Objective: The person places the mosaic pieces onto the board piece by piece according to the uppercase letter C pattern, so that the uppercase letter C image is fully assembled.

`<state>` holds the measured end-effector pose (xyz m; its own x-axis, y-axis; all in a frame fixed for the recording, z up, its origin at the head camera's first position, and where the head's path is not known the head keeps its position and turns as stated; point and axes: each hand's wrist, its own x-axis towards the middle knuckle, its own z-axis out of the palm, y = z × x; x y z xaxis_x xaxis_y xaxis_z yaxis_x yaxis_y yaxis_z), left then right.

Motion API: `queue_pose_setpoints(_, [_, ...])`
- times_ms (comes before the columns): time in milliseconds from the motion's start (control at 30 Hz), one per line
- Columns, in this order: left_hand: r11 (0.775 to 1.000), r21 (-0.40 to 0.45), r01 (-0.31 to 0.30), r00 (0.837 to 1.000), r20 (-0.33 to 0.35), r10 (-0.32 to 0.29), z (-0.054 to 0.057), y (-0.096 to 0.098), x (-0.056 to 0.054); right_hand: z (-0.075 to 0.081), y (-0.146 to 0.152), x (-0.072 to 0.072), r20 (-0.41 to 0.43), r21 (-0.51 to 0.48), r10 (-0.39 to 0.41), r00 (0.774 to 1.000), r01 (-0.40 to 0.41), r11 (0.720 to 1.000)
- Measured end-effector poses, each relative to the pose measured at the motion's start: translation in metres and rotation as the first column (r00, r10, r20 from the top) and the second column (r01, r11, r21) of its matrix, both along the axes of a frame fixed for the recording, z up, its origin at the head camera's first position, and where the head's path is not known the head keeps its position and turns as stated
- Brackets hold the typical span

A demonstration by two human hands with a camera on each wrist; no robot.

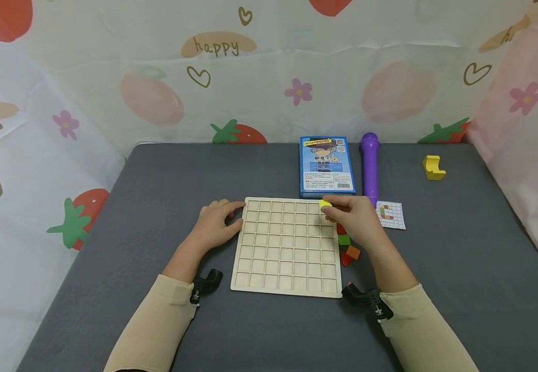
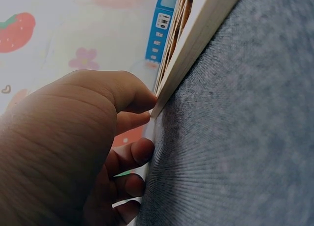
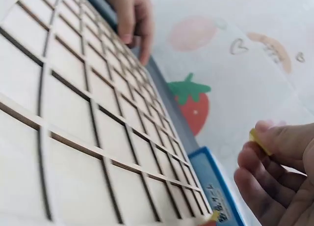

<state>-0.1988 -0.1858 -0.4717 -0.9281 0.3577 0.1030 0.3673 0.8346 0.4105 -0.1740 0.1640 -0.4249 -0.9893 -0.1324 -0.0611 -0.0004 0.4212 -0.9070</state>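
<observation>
A pale wooden grid board (image 1: 287,248) lies flat on the dark table. My right hand (image 1: 354,219) is over the board's far right corner. Thumb and fingertips pinch a small yellow block (image 3: 260,141), held above the board in the right wrist view. My left hand (image 1: 215,222) touches the board's far left edge with its fingertips, the other fingers loosely bent. Beside the board's right edge lie a green block (image 1: 344,239), an orange block (image 1: 353,252) and red blocks (image 1: 346,259), partly hidden by the right hand and the board.
Behind the board lies a blue box (image 1: 327,165). A purple stick-like object (image 1: 370,165) is to its right. A small printed grid card (image 1: 391,215) lies near the right wrist. A yellow notched block (image 1: 433,168) sits at the far right.
</observation>
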Motion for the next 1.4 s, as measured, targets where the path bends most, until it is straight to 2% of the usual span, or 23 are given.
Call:
queue_pose_setpoints(100, [1.0, -0.001, 0.0, 1.0, -0.001, 0.0, -0.001, 0.0, 0.0, -0.004, -0.014, -0.001, -0.058, 0.109, 0.024, 0.998, -0.018, 0.994])
queue_pose_setpoints(233, [1.0, 0.002, 0.005, 1.0, 0.001, -0.005, -0.003, 0.0, 0.0, -0.01, -0.032, 0.001, -0.104, 0.251, 0.062, 0.993, -0.034, 0.967])
queue_pose_setpoints(433, [1.0, -0.007, -0.001, 1.0, 0.015, 0.001, -0.002, 0.002, 0.0, -0.026, -0.047, 0.0, -0.144, 0.402, 0.142, 0.979, -0.074, 0.913])
queue_pose_setpoints(567, [1.0, -0.008, -0.002, 1.0, 0.013, 0.002, 0.0, 0.001, 0.0, -0.035, -0.051, -0.002, -0.198, 0.479, 0.182, 0.963, -0.067, 0.875])
queue_pose_setpoints(767, [1.0, -0.008, -0.001, 1.0, -0.001, 0.001, 0.0, 0.0, -0.001, -0.035, -0.054, 0.003, -0.303, 0.509, 0.134, 0.944, 0.041, 0.86])
queue_pose_setpoints(900, [1.0, -0.003, 0.001, 1.0, 0.0, -0.001, 0.0, 0.001, -0.001, -0.035, -0.054, 0.005, -0.327, 0.536, 0.124, 0.937, 0.076, 0.841])
queue_pose_setpoints(1133, [1.0, -0.002, 0.001, 1.0, -0.004, -0.001, -0.001, 0.002, -0.002, -0.035, -0.052, 0.006, -0.344, 0.623, 0.252, 0.905, 0.019, 0.782])
queue_pose_setpoints(1267, [1.0, -0.008, 0.0, 1.0, -0.004, 0.0, -0.003, 0.001, -0.003, -0.03, -0.048, 0.006, -0.295, 0.635, 0.29, 0.91, -0.04, 0.772])
queue_pose_setpoints(1400, [1.0, -0.014, -0.001, 1.0, -0.008, 0.001, -0.004, 0.0, -0.004, -0.019, -0.04, 0.004, -0.237, 0.607, 0.263, 0.935, -0.069, 0.792])
